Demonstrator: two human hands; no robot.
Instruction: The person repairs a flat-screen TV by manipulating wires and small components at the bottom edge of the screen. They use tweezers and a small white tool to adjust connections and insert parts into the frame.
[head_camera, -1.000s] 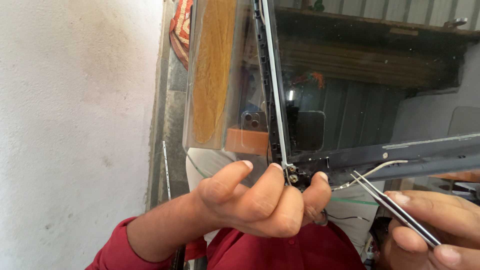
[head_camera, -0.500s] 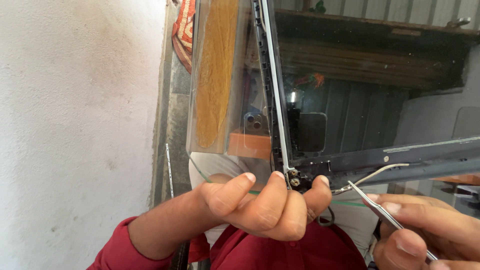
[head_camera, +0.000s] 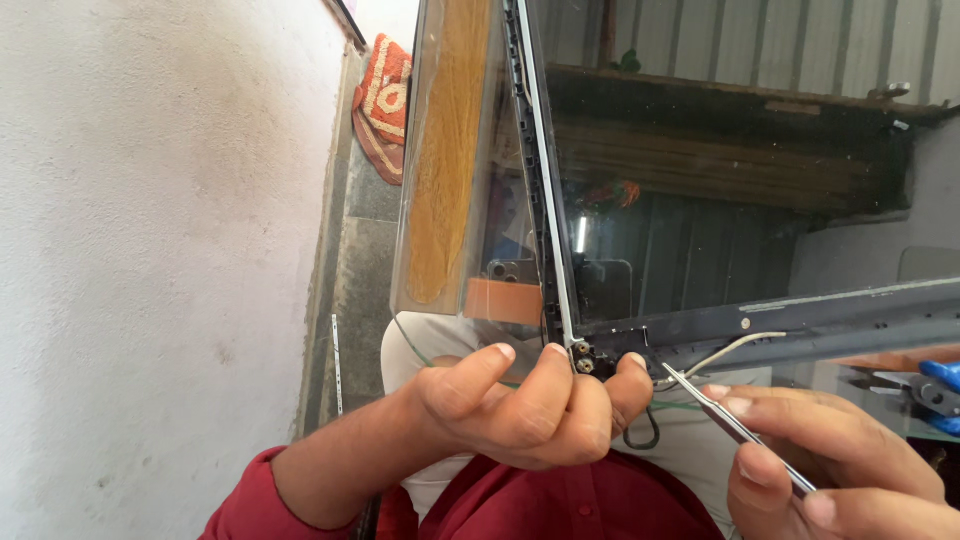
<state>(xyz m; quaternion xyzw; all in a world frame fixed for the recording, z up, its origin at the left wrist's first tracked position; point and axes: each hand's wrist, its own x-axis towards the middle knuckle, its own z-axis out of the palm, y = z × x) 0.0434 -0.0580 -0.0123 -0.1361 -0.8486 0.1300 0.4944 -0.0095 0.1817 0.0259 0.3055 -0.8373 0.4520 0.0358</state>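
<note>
The left hand pinched the display panel at its lower hinge corner. The right hand gripped tweezers; approach the white cable steadily, without twisting.

Left hand pinches the panel frame corner; right hand holds tweezers.

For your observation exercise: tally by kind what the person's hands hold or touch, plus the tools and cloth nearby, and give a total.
Display panel, gripped at its corner by the left hand: 1
Metal tweezers, in the right hand: 1
Blue-handled pliers: 1
Orange patterned cloth: 1
Total: 4
</note>
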